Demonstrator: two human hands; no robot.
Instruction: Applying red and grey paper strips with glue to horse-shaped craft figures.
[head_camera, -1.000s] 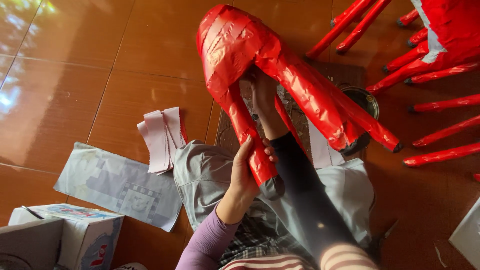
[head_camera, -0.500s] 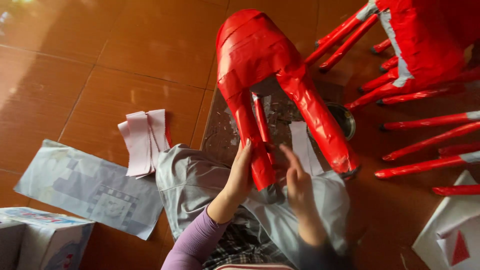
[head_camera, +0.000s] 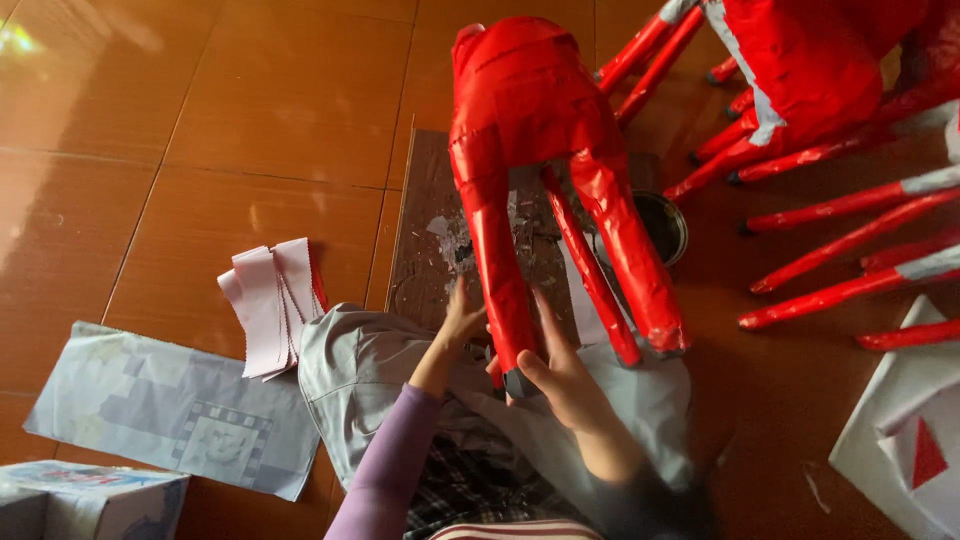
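While standing upright on its legs over a dark board (head_camera: 420, 250), red paper-covered figure (head_camera: 530, 110) noted as landmark, its nearest leg (head_camera: 500, 290) reaching down to the lap. Right hand (head_camera: 565, 375) wrapped around the lower end of that leg, thumb across the front, fingers behind; grasp confirmed. Left hand (head_camera: 462, 322) pressed against the same leg's left side, fingers extended upward, touching rather than clenched; full closure cannot be told. Grey cloth (head_camera: 350, 375) spread over the lap directly below the figure. Stack of pale pink paper strips (head_camera: 268, 305) lying on the tiled floor (head_camera: 200, 120) left of the figure, just beside the cloth. Printed sheet (head_camera: 150, 405) flat on the floor farther left and lower, with a box (head_camera: 90, 505) at the bottom corner. Dark round bowl (head_camera: 665, 225) right of the figure, partly behind its right leg. Second red figure (head_camera: 810, 70) with many thin red legs farther right, apart from the landmark. White sheet with red triangle (head_camera: 915, 440) lower right.
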